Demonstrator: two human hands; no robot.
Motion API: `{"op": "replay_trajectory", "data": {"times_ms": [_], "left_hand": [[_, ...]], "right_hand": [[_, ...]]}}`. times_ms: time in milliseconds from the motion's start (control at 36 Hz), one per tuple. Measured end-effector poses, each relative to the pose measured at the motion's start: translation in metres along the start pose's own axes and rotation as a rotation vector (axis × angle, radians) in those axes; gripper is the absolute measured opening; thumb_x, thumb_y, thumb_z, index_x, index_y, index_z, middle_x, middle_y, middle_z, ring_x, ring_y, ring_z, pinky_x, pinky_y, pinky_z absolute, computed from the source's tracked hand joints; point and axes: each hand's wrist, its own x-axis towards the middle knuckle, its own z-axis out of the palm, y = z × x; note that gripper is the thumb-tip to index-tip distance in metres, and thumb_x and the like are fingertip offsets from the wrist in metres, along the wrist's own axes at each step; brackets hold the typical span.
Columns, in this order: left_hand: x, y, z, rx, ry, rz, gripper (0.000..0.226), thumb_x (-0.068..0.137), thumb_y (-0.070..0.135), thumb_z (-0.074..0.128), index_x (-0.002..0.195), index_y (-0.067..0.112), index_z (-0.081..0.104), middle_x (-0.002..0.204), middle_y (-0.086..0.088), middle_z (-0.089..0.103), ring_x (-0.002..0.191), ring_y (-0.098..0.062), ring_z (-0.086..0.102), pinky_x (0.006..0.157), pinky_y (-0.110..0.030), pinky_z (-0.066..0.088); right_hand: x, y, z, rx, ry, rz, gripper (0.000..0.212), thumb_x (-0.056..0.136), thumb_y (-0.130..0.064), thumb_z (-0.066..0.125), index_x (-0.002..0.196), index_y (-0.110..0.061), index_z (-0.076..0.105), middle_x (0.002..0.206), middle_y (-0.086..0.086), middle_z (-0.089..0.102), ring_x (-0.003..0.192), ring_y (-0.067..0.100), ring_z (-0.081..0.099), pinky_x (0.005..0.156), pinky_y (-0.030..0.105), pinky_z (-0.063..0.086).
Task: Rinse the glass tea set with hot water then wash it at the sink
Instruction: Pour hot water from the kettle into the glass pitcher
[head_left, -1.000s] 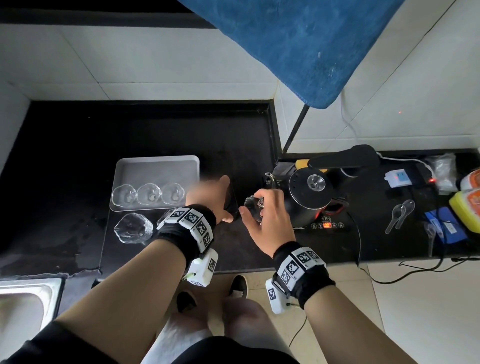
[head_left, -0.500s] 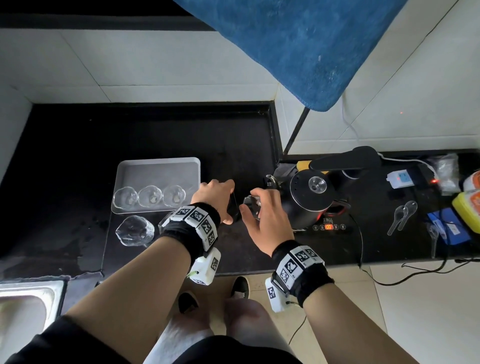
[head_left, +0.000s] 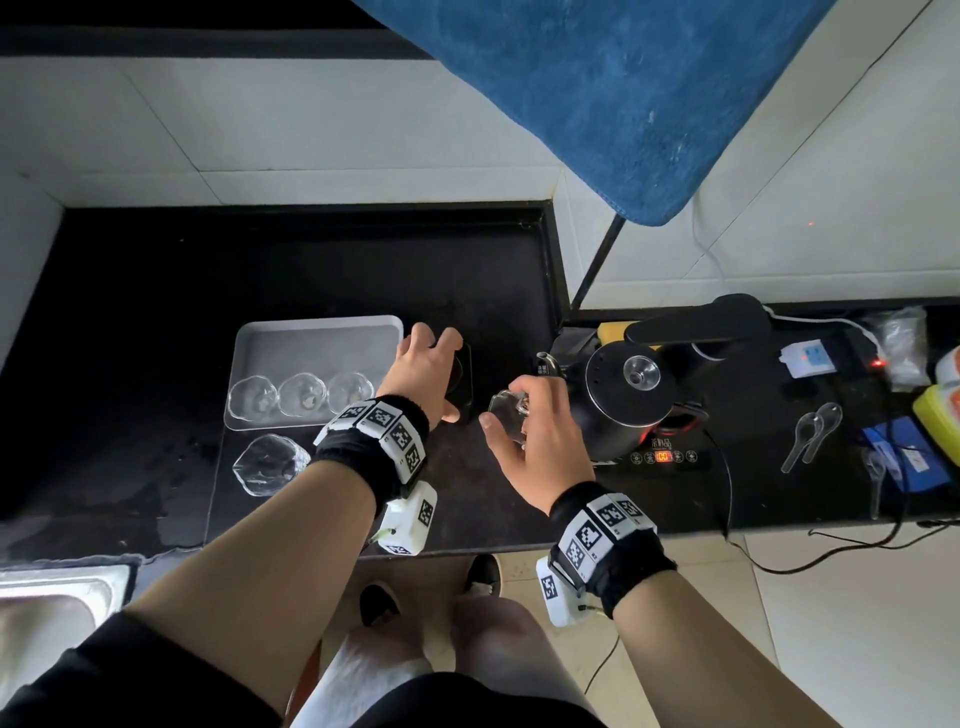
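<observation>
— Where is the small glass piece (head_left: 506, 415)?
— In the right hand (head_left: 540, 441), fingers curled round it, over the counter (head_left: 311, 260) beside the kettle (head_left: 618, 400).
— And the left hand (head_left: 426, 374)?
— Spread over a dark object (head_left: 466, 374) at the tray's (head_left: 317, 332) right edge; grip unclear.

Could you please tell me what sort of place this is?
Probably a home kitchen: a black countertop backed by white wall tiles, a steel sink at the lower left, and a black electric kettle.

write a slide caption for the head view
Right hand holds a glass piece beside the black kettle; left hand covers a dark object by the tray of cups.
</observation>
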Motion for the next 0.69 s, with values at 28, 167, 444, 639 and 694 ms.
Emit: {"op": "replay_trajectory", "data": {"times_ms": [28, 167, 444, 639, 694], "left_hand": [[0.000, 0.001, 0.002, -0.014, 0.006, 0.008, 0.099, 0.065, 0.022, 0.099, 0.143, 0.022, 0.038, 0.136, -0.007, 0.035, 0.128, -0.029, 0.044, 0.100, -0.040, 0.053], [-0.001, 0.009, 0.005, 0.082, 0.072, 0.118, 0.091, 0.067, 0.030, 0.094, 0.140, 0.031, 0.041, 0.142, 0.001, 0.035, 0.135, -0.026, 0.030, 0.109, -0.046, 0.041], [-0.007, 0.027, 0.002, -0.305, -0.040, 0.159, 0.012, 0.084, 0.016, 0.064, 0.090, 0.027, 0.064, 0.097, 0.009, 0.069, 0.088, -0.010, 0.067, 0.076, -0.029, 0.054], [-0.024, 0.026, 0.010, -0.234, -0.149, 0.115, 0.016, 0.088, 0.042, 0.074, 0.091, 0.027, 0.071, 0.089, 0.014, 0.072, 0.084, -0.002, 0.068, 0.080, -0.027, 0.059], [-0.027, 0.024, 0.010, -0.213, -0.160, 0.095, 0.018, 0.088, 0.045, 0.075, 0.091, 0.027, 0.072, 0.090, 0.015, 0.072, 0.083, 0.001, 0.067, 0.074, -0.021, 0.054]], "right_hand": [[0.000, 0.002, -0.001, 0.011, -0.004, -0.007, 0.048, 0.096, -0.047, 0.069, 0.126, -0.015, 0.052, 0.121, -0.004, 0.043, 0.083, 0.011, 0.055, 0.068, 0.023, 0.048], [0.003, 0.009, -0.004, 0.044, -0.004, -0.031, 0.058, 0.087, -0.048, 0.080, 0.124, -0.013, 0.053, 0.120, -0.004, 0.047, 0.084, 0.010, 0.059, 0.063, 0.012, 0.045], [0.011, 0.021, -0.006, 0.061, -0.114, 0.042, 0.081, 0.067, -0.036, 0.094, 0.132, -0.020, 0.048, 0.128, -0.006, 0.054, 0.095, 0.013, 0.063, 0.084, 0.034, 0.057], [0.010, 0.014, -0.006, 0.103, -0.231, 0.047, 0.082, 0.066, -0.031, 0.094, 0.131, -0.026, 0.045, 0.108, -0.013, 0.059, 0.084, -0.002, 0.056, 0.079, 0.016, 0.048], [0.011, 0.013, -0.005, 0.107, -0.268, 0.068, 0.082, 0.066, -0.033, 0.094, 0.131, -0.028, 0.044, 0.107, -0.015, 0.058, 0.085, -0.001, 0.056, 0.081, 0.018, 0.050]]}}
